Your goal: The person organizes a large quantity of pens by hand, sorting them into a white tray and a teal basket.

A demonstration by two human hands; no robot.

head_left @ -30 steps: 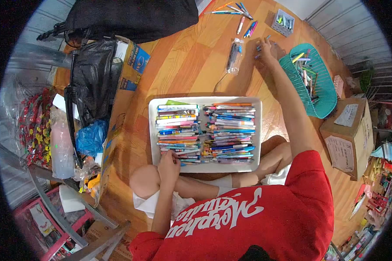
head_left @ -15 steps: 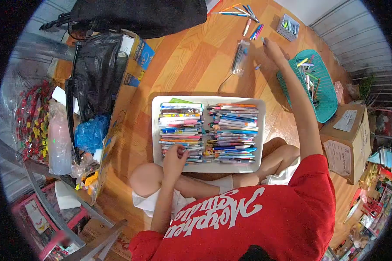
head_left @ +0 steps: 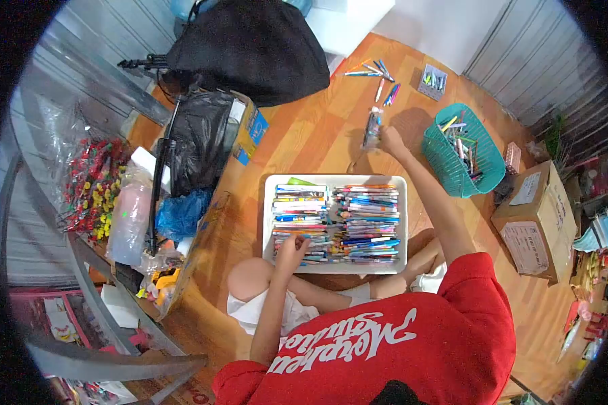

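Observation:
A white tray point(head_left: 269, 209) holds two columns of pens point(head_left: 365, 216) laid side by side. My left hand point(head_left: 292, 251) rests at the lower left of the left column, its fingers bent together over the pens; what they hold, if anything, is too small to tell. My right hand point(head_left: 391, 142) is over the floor beyond the tray, beside a clear plastic packet point(head_left: 371, 131). Its fingers are closed near the packet's edge, and I cannot make out anything in them. To its right stands a teal basket point(head_left: 441, 158) with loose pens inside.
A small grey basket point(head_left: 422, 88) of pens and several loose pens point(head_left: 368, 71) lie at the back. A cardboard box point(head_left: 534, 223) stands right. On the left are a black bag point(head_left: 250, 54), a plastic-wrapped bottle point(head_left: 130, 219) and a metal frame point(head_left: 108, 364).
The view has shifted. My right hand has moved nearer to me and leftward, to the packet. A small blue piece on the floor no longer shows. My left hand stays over the left column.

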